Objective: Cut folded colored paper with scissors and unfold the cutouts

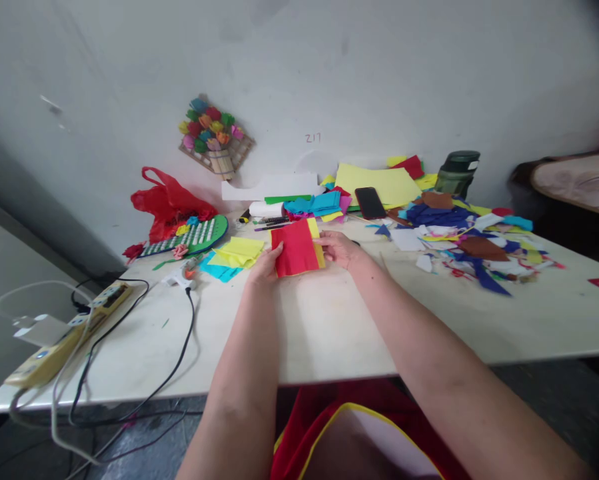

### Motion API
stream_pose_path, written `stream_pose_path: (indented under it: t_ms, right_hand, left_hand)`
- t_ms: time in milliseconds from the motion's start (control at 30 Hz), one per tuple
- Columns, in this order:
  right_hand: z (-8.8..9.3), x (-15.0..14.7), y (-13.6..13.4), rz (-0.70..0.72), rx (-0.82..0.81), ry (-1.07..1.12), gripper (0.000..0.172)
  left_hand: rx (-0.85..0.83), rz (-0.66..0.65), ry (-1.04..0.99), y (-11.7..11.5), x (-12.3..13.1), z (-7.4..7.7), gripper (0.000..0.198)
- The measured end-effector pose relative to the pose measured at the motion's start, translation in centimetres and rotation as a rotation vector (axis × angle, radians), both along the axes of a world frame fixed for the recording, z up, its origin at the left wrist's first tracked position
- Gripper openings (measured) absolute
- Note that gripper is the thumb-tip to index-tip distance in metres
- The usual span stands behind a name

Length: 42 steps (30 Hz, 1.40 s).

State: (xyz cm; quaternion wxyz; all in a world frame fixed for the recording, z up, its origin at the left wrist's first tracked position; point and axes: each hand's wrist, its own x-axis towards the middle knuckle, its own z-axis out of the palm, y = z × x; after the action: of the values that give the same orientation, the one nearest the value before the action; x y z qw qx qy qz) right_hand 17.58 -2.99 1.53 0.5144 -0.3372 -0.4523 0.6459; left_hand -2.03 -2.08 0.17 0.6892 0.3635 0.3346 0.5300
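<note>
Since each hand pinches one side, the red paper (295,248) stays flat and squared over a yellow sheet (320,256) low on the worktop (329,320). The left hand (265,264) grips its left edge and the right hand (340,248) its right. Folded yellow paper (239,251) waits just to the left, within reach. Pens (274,223) and a phone (370,202) lie behind. Scraps (459,247) are heaped off to the right, probably pushed aside.
</note>
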Motion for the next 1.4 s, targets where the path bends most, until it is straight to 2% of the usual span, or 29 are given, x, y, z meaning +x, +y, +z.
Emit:
stream_pose_path:
  t_ms: [267,433,667,900,1067,1267,1400]
  right_hand:
    - [0.7,-0.9,-0.6,0.03,-0.017,0.057,0.013]
    - [0.9,-1.1,-0.6,0.045,-0.046,0.074,0.015]
    - [1.0,-1.3,-0.7,0.081,-0.08,0.073,0.016]
    - [0.6,-1.5,-0.3,0.052,-0.082,-0.01,0.021]
    - [0.3,-1.4,0.1,-0.003,-0.071,0.038,0.022]
    - [0.8,-1.3,-0.5,0.028,-0.126,0.129,0.018]
    - [0.7,-1.3,-0.4,0.007,-0.127,0.099,0.02]
  left_hand:
    - [-0.085,-0.064,-0.037,0.1,-0.1,0.0,0.031]
    - [-0.138,-0.15,-0.053,0.1,-0.2,0.1,0.033]
    - [-0.181,-0.125,-0.048,-0.2,0.0,0.4,0.036]
    - [-0.186,-0.131,-0.064,-0.2,0.1,0.5,0.036]
    - [-0.137,-0.074,-0.066,0.0,0.0,0.2,0.034]
    - [-0.043,-0.042,-0.021,0.2,0.0,-0.1,0.031]
    - [-0.002,-0.046,0.018,-0.2,0.2,0.1,0.03]
